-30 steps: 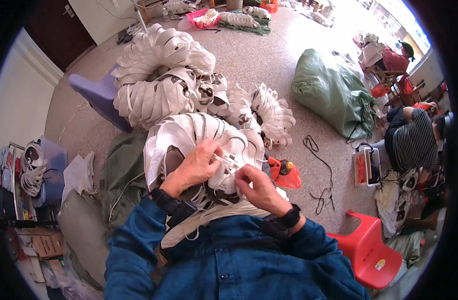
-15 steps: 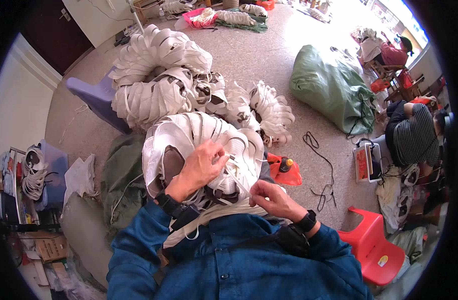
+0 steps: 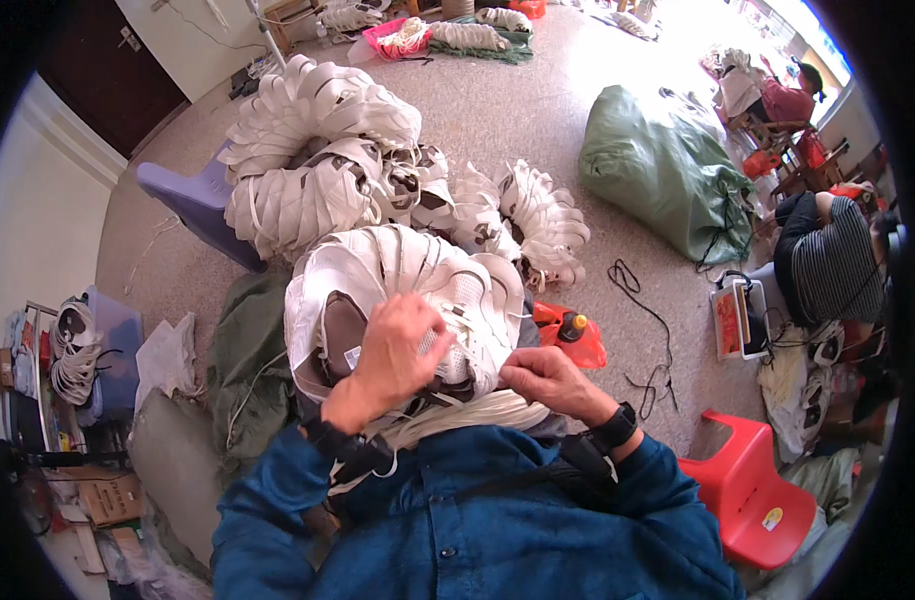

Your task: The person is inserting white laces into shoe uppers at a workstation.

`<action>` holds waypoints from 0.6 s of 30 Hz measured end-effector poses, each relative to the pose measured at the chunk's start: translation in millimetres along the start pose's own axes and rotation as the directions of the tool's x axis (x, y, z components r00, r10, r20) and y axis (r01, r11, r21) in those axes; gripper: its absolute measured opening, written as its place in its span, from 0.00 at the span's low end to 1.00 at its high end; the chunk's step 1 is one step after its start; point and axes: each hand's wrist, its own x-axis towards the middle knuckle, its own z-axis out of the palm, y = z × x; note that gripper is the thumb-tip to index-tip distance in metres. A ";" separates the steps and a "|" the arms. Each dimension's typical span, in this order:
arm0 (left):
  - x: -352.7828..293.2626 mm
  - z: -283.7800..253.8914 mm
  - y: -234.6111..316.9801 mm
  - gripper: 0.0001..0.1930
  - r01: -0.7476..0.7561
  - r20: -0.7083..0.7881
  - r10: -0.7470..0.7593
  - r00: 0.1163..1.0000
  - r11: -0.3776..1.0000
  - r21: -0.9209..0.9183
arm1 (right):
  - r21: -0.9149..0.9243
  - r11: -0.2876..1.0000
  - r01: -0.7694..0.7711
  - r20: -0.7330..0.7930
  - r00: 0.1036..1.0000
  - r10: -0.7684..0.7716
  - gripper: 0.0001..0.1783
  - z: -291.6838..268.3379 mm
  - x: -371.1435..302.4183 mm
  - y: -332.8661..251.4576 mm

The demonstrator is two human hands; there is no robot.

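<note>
A ring of white shoe uppers (image 3: 397,255) with brown linings lies in front of me, against my lap. Over the nearest upper (image 3: 467,300), my left hand (image 3: 392,350) is closed, its fingers curled at the lacing; what they pinch is hidden. My right hand (image 3: 557,385) is closed at the right side of that upper, thumb and forefinger pressed on a thin white shoelace. Below both hands, a bundle of long white laces (image 3: 457,425) lies across my lap.
More strung uppers (image 3: 307,195) are heaped on a purple chair (image 3: 192,195) and beyond it. To the right are an orange bag with a bottle (image 3: 575,335), a black cord (image 3: 649,310), a green sack (image 3: 662,175) and a red stool (image 3: 752,490). Two people sit at far right.
My right hand has moved slightly up toward the upper, its fingers now at the upper's edge. My left hand has shifted a little down and left, fingers still curled.
</note>
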 end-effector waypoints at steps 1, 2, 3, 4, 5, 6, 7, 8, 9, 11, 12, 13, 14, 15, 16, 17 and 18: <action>-6.7 -6.5 8.5 0.09 -0.064 0.074 0.057 0.996 0.993 0.097 | 0.028 0.999 -0.015 -0.001 1.000 0.016 0.18 -4.1 -1.0 -3.1; -12.2 -4.4 13.4 0.07 -0.090 0.089 0.075 0.993 0.979 0.181 | 0.028 0.999 -0.017 -0.001 1.000 0.017 0.18 -6.9 -2.3 -8.6; -13.6 -2.4 14.1 0.07 -0.087 0.087 0.072 0.994 0.979 0.186 | -0.024 0.999 -0.025 0.006 1.000 0.025 0.18 -8.7 -4.2 -15.2; -14.9 1.0 12.6 0.06 -0.093 0.094 0.073 0.993 0.969 0.230 | -0.075 0.997 -0.032 0.011 0.999 0.033 0.18 -10.0 -5.9 -18.0; -16.2 3.6 10.4 0.05 -0.101 0.102 0.076 0.992 0.957 0.273 | -0.074 0.997 -0.031 0.014 0.999 0.032 0.18 -11.3 -6.8 -15.3; -15.9 5.6 8.1 0.05 -0.101 0.101 0.076 0.992 0.957 0.272 | -0.055 0.998 -0.018 -0.007 1.000 0.018 0.18 -13.6 -8.9 -10.6; -14.2 6.6 4.8 0.05 -0.126 0.076 0.108 0.991 0.945 0.302 | -0.036 0.999 -0.006 -0.029 1.000 0.005 0.18 -15.7 -11.9 -6.9; -12.4 6.6 2.0 0.06 -0.150 0.051 0.141 0.989 0.931 0.333 | -0.037 0.999 -0.006 -0.030 1.000 0.005 0.18 -17.0 -16.2 -4.5; -11.2 5.1 -1.4 0.06 -0.151 0.052 0.141 0.989 0.930 0.334 | 0.056 0.998 0.038 -0.089 0.995 -0.033 0.19 -17.4 -19.8 -1.5; -10.0 -1.7 -9.5 0.08 -0.149 -0.020 0.165 0.986 0.929 0.338 | 0.147 0.985 0.089 -0.149 0.987 -0.067 0.20 -19.1 -25.7 1.8; -9.4 -9.2 -13.3 0.08 -0.151 -0.018 0.167 0.986 0.929 0.338 | 0.258 0.960 0.106 -0.222 0.974 -0.048 0.19 -19.7 -29.1 1.8; -9.3 -20.4 -15.6 0.09 -0.144 -0.020 0.158 0.987 0.938 0.316 | 0.365 0.922 0.130 -0.291 0.956 -0.020 0.19 -20.9 -33.6 2.3; -10.8 -31.9 -18.0 0.11 -0.136 -0.021 0.149 0.989 0.946 0.295 | 0.465 0.877 0.122 -0.293 0.956 0.023 0.20 -23.2 -38.8 3.2; -14.2 -43.9 -21.0 0.11 -0.137 -0.020 0.150 0.988 0.945 0.295 | 0.465 0.877 0.123 -0.294 0.956 0.022 0.20 -25.2 -43.8 2.1; -18.1 -55.7 -24.9 0.11 -0.124 0.006 0.129 0.992 0.936 0.328 | 0.520 0.834 0.181 -0.329 0.944 0.000 0.20 -27.5 -48.1 2.1; -21.2 -66.7 -27.4 0.12 -0.111 0.031 0.107 0.994 0.926 0.361 | 0.570 0.786 0.239 -0.364 0.931 -0.019 0.21 -31.3 -52.3 2.3; -26.4 -79.9 -27.6 0.12 -0.107 0.030 0.104 0.994 0.924 0.367 | 0.600 0.740 0.304 -0.365 0.927 -0.085 0.18 -38.0 -57.1 2.2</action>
